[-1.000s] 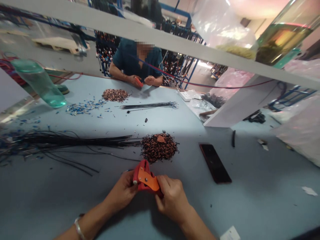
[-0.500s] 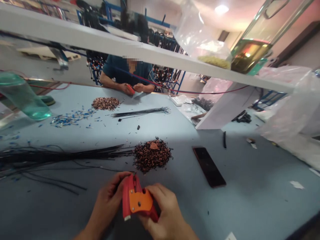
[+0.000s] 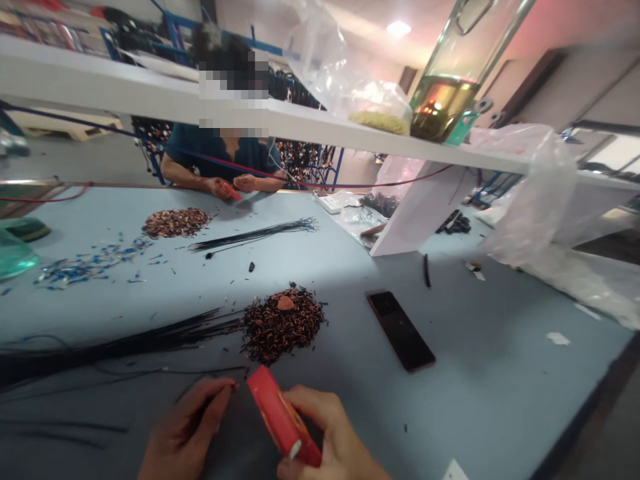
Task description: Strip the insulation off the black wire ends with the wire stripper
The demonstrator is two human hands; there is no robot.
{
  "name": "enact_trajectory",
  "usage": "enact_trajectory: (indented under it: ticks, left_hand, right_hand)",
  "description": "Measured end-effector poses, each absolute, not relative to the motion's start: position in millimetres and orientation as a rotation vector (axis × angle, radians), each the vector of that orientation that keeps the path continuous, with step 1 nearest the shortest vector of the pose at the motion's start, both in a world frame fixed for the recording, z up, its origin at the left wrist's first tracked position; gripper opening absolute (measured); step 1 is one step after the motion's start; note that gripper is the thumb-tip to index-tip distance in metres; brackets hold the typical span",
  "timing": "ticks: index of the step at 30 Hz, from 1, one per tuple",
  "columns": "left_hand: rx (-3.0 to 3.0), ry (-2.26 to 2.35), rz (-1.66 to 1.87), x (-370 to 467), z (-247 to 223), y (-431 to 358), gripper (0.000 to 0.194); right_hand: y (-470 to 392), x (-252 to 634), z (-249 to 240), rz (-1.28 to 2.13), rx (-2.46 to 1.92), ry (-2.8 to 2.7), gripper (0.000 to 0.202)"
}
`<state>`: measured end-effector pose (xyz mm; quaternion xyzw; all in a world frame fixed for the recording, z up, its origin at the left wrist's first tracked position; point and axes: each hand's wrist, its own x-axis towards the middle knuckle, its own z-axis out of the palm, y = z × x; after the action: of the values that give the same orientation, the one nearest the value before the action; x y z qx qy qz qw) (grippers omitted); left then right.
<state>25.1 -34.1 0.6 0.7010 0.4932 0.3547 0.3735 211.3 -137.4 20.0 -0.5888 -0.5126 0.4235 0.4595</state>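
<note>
Over grey-blue bench (image 3: 490, 393), wht. shelf (image 3: 310, 122) & wkshop beyond, R hand (image 3: 333, 433) grips red tool (image 3: 275, 410) nr. dark pile (image 3: 285, 333); long axis slants, pointing away & left. L hand (image 3: 193, 423) pinched, contents unclear.

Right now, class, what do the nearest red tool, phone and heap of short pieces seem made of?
Red tool: smooth, probably hard plastic, from its even colour.
Phone: smooth, likely glass front, from its flat, dark face.
Heap of short pieces: perhaps copper and plastic, from coppery and black colours; finish unclear.
</note>
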Motion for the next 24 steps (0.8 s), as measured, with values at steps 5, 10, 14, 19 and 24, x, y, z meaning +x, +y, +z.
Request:
enact_trajectory:
  ticks: [5,10,14,19,24]
  left_hand:
    - [2.16,1.196,1.166,24.1,-1.2,-28.2,0.033]
    - [2.287,1.069,1.165,23.2,1.0,-34.4,0.021]
    - [2.141,1.056,1.03,16.9,-5.9,-39.4,0.014]
    - [1.749,1.394,0.9,12.5,-8.8,-44.0,0.023]
    - [1.777,1.487,1.03,15.8,-1.4,-40.4,0.027]
  right_hand:
    - [-120.8,221.8,34.0,1.181,-1.286,-1.251,0.034]
    - [-123.9,215.9,18.9,1.286,-1.23,-1.122,0.036]
    - [-132.4,210.8,7.9,1.082,-1.482,-1.249,0.039]
    - [-129.3,217.6,-4.5,0.475,-1.579,-1.729,0.046]
    - [-119.8,220.6,-17.1,-0.026,-1.45,-2.099,0.035]
